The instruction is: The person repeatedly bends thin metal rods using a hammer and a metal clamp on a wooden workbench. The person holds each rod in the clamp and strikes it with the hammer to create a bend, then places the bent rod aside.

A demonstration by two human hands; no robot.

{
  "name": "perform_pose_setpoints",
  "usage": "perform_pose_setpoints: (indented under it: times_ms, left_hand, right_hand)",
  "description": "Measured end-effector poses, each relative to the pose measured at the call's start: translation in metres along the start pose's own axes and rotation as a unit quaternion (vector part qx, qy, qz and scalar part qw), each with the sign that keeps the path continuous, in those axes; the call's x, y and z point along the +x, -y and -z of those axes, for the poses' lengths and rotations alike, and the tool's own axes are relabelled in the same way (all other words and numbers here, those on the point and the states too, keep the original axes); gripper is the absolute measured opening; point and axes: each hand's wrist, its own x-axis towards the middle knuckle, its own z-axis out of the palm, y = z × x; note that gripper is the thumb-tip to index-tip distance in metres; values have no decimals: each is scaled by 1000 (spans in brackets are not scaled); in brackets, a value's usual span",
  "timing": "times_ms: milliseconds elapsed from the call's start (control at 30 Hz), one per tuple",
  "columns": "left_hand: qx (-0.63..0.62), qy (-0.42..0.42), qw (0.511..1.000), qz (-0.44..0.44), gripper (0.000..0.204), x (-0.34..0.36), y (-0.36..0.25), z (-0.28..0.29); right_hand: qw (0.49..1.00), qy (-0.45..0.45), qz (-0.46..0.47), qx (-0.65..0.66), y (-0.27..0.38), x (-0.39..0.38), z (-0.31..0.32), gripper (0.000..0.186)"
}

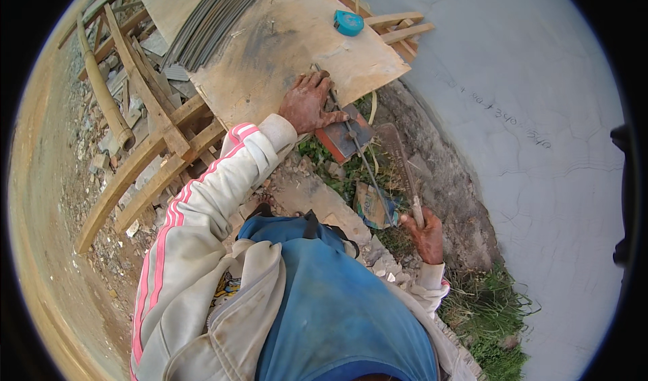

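Metal rod, thin, straight, grey

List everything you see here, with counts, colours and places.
Board: 1, tan, top centre
Thin rods: one bundle, grey, on board
Tape measure: 1, teal, board's right
Block: 1, red and grey, board's edge
Long rod: 1, grey, across block
Tool: 1, brown, right of rod
Timbers: several, tan, mostly left
Pole: 1, tan, left
Wrapper: 1, blue and tan, ground
Rubble: many, grey, left
Wall: 1, grey, right
Grass: patches, green, lower right
Shirt: 1, blue, bottom
Left hand: 1, bare, on long rod
Right hand: 1, bare, gripping tool
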Motion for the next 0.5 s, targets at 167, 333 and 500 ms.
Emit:
perform_pose_setpoints:
  times_ms: [167,333,500]
  left_hand:
    - [7,8,1000,2,87,-1,1,1]
    - [-3,17,999,28,87,-2,0,0]
    - [-19,25,999,44,88,-2,-2,1]
  right_hand:
    - [989,33,83,-119,-16,26,22,48]
    - [959,4,156,-239,-30,69,32,56]
    - [921,10,251,-297,-30,113,48,55]
